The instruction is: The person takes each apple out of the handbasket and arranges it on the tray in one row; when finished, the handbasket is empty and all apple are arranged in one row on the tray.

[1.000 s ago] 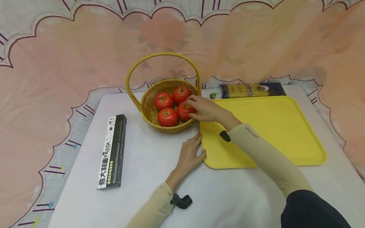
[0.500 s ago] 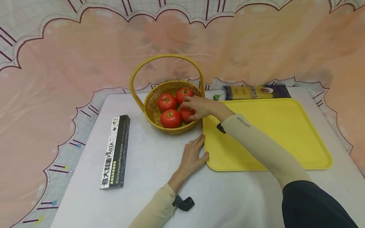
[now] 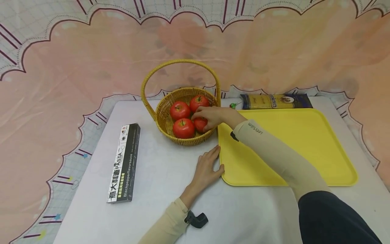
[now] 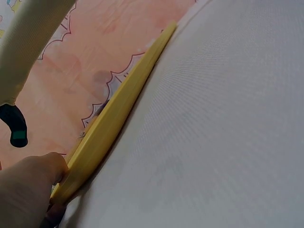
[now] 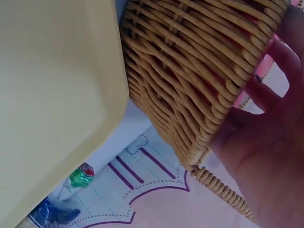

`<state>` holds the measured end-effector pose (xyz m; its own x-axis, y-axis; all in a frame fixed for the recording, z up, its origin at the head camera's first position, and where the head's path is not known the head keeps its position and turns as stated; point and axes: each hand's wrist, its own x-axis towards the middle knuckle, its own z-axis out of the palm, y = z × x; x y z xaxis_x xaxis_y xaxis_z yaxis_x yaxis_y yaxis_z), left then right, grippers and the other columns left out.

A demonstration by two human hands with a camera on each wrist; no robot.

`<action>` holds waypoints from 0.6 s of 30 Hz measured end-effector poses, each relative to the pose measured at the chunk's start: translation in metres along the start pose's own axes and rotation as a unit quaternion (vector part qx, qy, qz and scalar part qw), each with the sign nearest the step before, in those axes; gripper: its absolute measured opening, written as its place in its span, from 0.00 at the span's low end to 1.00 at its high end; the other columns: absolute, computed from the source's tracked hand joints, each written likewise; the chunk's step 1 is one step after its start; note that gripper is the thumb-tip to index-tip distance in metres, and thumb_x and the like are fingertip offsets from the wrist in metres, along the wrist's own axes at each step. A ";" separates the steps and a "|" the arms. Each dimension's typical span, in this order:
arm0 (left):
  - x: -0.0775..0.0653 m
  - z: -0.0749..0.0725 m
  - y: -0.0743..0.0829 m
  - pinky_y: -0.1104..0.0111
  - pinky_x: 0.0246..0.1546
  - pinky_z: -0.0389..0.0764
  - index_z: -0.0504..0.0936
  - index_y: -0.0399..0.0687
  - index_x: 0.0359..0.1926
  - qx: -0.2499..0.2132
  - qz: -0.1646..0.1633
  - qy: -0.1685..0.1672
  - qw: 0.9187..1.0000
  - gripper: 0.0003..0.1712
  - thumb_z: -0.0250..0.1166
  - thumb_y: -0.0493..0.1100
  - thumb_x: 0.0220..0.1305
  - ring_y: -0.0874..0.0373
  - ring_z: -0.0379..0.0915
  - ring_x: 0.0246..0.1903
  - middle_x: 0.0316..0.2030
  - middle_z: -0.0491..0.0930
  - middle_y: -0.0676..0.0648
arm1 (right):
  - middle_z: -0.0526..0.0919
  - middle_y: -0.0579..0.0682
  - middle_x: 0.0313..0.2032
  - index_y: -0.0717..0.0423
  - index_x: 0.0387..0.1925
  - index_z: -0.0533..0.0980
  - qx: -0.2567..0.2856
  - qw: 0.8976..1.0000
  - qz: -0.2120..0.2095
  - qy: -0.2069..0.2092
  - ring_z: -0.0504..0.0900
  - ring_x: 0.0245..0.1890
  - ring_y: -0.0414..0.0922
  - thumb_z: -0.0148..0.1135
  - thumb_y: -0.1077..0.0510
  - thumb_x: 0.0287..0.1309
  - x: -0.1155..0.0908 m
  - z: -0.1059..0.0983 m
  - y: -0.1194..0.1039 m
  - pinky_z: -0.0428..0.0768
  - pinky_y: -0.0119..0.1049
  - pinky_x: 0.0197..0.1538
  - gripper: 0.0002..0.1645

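Apple [image 3: 199, 125] in the right side of the wicker basket [image 3: 188, 142], under the right hand [image 3: 211, 116]. Fingers curled over the back, thumb at the near right: clamped on the fruit, by the head view. Contact under the fingertips hidden.

Step, as I judge it: securing this apple for a lift. Best to settle fingers and thumb well down its sides, then raise it straight before drawing it off. Smooth skin could slip if only the top is pinched.

Tight quarters. Left of those fingers, a front apple [image 3: 183, 128] and a rear apple [image 3: 179, 110]; just beyond them, a far apple [image 3: 199, 102]. A sideways drag would probably roll these. Basket rim directly below the hand; the handle [image 3: 217, 83] rises just behind it, so lift on the near side.

Left hand [image 3: 204, 171]: fingers extended, thumb apart, resting against the edge of the yellow tray [image 3: 289, 152], which lies beneath the right forearm.

Further out: noodle packet [image 3: 274, 101] and green-wrapped sweet [image 3: 233, 105] beyond the right fingers; pasta box [image 3: 123, 162] well left of both hands, on the bench [image 3: 161, 203]. None obstructs.
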<state>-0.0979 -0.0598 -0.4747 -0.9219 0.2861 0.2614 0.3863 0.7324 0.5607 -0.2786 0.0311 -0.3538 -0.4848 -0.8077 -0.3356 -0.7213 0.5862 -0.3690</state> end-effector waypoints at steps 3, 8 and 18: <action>-0.001 0.001 -0.001 0.64 0.43 0.67 0.69 0.40 0.64 0.000 0.012 0.010 1.000 0.35 0.63 0.45 0.55 0.51 0.73 0.49 0.63 0.71 0.45 | 0.61 0.53 0.64 0.43 0.62 0.68 -0.003 1.000 0.001 0.002 0.62 0.64 0.53 0.65 0.51 0.55 0.000 0.003 0.001 0.61 0.57 0.66 0.32; -0.002 0.003 -0.001 0.66 0.42 0.66 0.69 0.40 0.64 0.003 0.015 0.010 1.000 0.35 0.63 0.45 0.55 0.52 0.73 0.49 0.63 0.71 0.45 | 0.61 0.53 0.64 0.43 0.61 0.68 -0.009 1.000 0.004 0.004 0.63 0.64 0.53 0.65 0.51 0.54 -0.002 0.003 0.001 0.62 0.56 0.66 0.32; 0.000 0.000 0.000 0.65 0.44 0.67 0.68 0.42 0.65 0.000 -0.003 -0.005 1.000 0.35 0.62 0.45 0.56 0.52 0.72 0.52 0.65 0.69 0.47 | 0.61 0.54 0.64 0.42 0.60 0.69 -0.003 1.000 0.001 0.019 0.63 0.63 0.54 0.65 0.51 0.54 -0.004 0.000 0.001 0.61 0.57 0.65 0.31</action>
<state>-0.0976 -0.0598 -0.4743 -0.9245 0.2880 0.2498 0.3806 0.7336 0.5630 -0.2774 0.0344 -0.3530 -0.5040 -0.8088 -0.3032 -0.7230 0.5870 -0.3641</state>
